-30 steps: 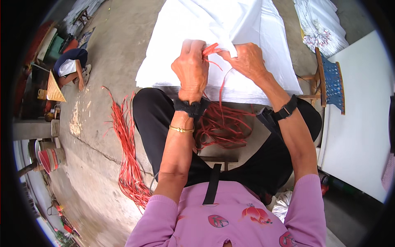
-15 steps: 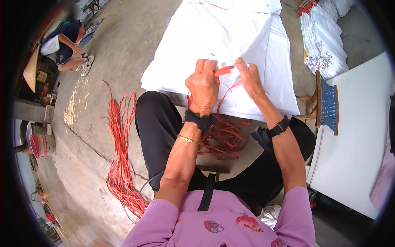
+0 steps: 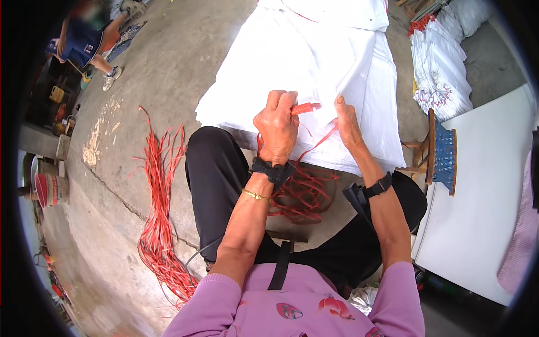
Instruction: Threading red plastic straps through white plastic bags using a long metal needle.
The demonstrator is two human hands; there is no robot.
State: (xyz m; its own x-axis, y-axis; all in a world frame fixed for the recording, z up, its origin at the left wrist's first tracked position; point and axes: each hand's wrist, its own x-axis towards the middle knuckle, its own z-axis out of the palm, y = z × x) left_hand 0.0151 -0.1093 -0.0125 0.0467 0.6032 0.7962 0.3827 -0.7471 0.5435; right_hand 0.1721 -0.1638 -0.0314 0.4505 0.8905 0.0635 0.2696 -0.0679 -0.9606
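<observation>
White woven sacks (image 3: 269,67) lie stacked before my knees. Above their near edge, my left hand (image 3: 278,126) is closed around a short, flat red piece (image 3: 303,108), whose kind I cannot make out. My right hand (image 3: 349,124) is also closed, thumb up, on a thin red plastic strip (image 3: 320,140). This strip runs slackly down toward my left wrist. Whether the right fingers also grip the sack fabric beside them is hidden.
A long bundle of red strips (image 3: 154,224) lies on the floor at left; more tangled strips (image 3: 303,194) hang below the sacks. At right are a wooden stool (image 3: 443,154), a white panel (image 3: 477,208) and bundled sacks (image 3: 441,67). Another person (image 3: 84,42) is far left.
My right hand has moved slightly right and down, away from the left, and the red strip now shows between them. The person at far left has risen from a crouch.
</observation>
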